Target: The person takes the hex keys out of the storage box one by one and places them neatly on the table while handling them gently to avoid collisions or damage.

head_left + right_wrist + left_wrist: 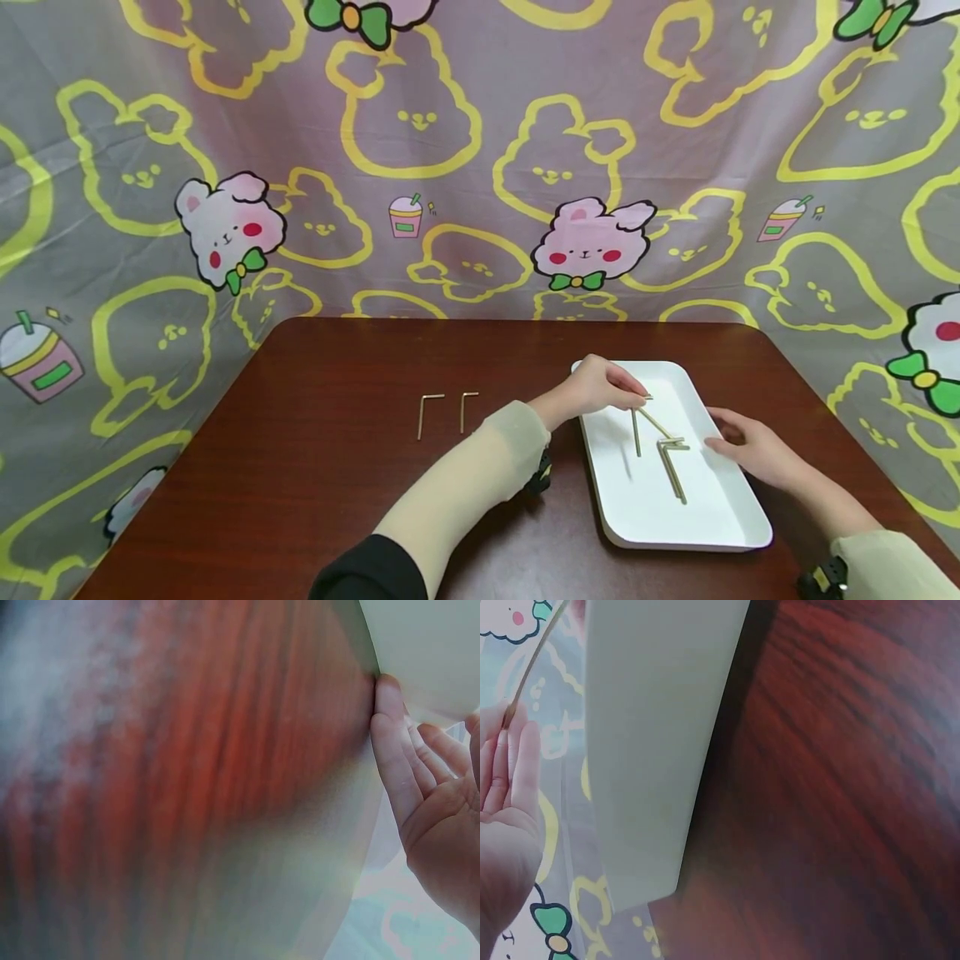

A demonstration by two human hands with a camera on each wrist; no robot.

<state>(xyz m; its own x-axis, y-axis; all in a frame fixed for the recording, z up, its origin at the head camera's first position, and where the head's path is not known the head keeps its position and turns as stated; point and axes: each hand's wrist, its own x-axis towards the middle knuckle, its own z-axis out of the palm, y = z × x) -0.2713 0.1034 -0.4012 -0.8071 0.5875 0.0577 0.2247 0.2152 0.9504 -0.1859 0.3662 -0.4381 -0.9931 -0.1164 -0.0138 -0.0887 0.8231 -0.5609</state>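
My left hand [594,388] is over the far part of a white tray [716,500], its fingertips pinching a thin brass-coloured hex key [637,435]. In the left wrist view the long arm of that hex key [532,664] sticks out from the fingertips. Under the hand, more L-shaped hex keys [672,473] lie in the tray, some side by side and overlapping. My right hand [756,448] holds the tray's right rim, with the thumb at the top edge. In the right wrist view its fingers [396,761] lie against the outer side of the tray.
Two hex keys lie apart on the brown table to the left of the tray, one hex key [422,418] further left and the other hex key [462,413] nearer. A patterned cloth [480,208] hangs behind the table [300,500] and along its sides.
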